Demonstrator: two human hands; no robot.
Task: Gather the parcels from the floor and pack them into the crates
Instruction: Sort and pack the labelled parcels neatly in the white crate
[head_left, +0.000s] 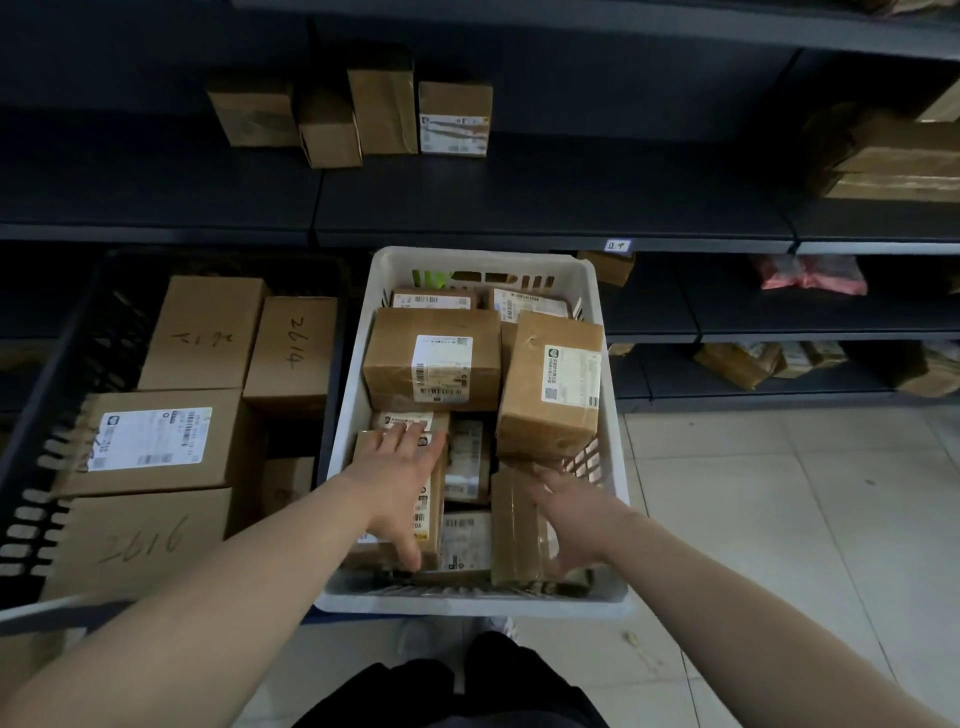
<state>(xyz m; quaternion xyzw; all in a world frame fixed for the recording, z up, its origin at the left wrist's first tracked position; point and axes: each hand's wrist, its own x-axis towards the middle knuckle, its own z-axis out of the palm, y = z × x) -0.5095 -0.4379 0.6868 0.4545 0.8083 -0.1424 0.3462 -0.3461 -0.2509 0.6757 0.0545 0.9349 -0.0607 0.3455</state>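
A white plastic crate (351, 415) stands on the floor in front of me, filled with several brown cardboard parcels. My left hand (400, 486) lies flat, fingers spread, on a labelled parcel (434, 540) at the crate's near left. My right hand (574, 525) rests with spread fingers on a tape-wrapped brown parcel (514, 530) at the near right corner. Further back in the crate sit a wide labelled box (431, 364) and a taller box (550, 384) tilted against the right wall.
A dark slatted crate (62, 364) to the left holds large boxes with handwritten numbers. Dark metal shelving (519, 208) runs behind both crates, with a few parcels on several levels. Pale floor tiles (779, 519) stretch to the right. My legs show at the bottom.
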